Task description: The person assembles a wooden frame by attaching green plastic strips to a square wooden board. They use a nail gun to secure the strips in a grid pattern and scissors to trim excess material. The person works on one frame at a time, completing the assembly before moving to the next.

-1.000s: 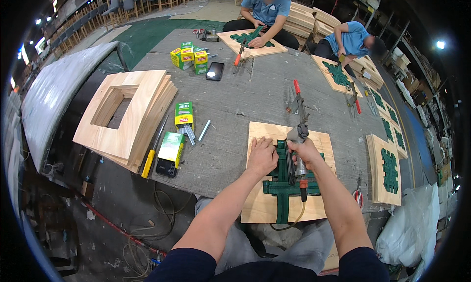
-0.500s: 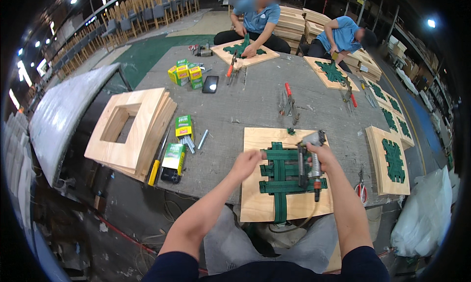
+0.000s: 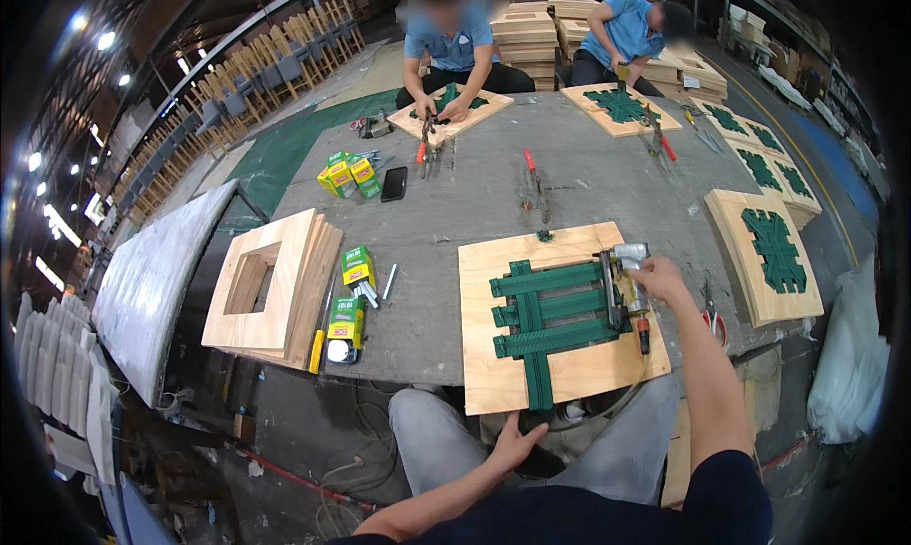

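On the plywood board (image 3: 560,317) at the near edge of the grey worktable (image 3: 474,203), the green webbing straps (image 3: 550,313) are laid as a lattice, three flat bands across and a doubled band down that runs to the board's near edge. The left hand (image 3: 512,445), which was pressed on the straps half a second ago, has been pulled back below the board's near edge, fingers spread, nothing pinched. The staple gun (image 3: 626,284) has been kept at the right end of the straps, with the right hand (image 3: 660,279) wrapped tight round its metal body. So the weave looks no longer held down by hand, probably tacked enough on that side. Board is pale, smooth, square-cut; straps matte and woven. Left of the board, green and yellow boxes (image 3: 353,289) and a stack of hollow square wooden frames (image 3: 270,289) are seen
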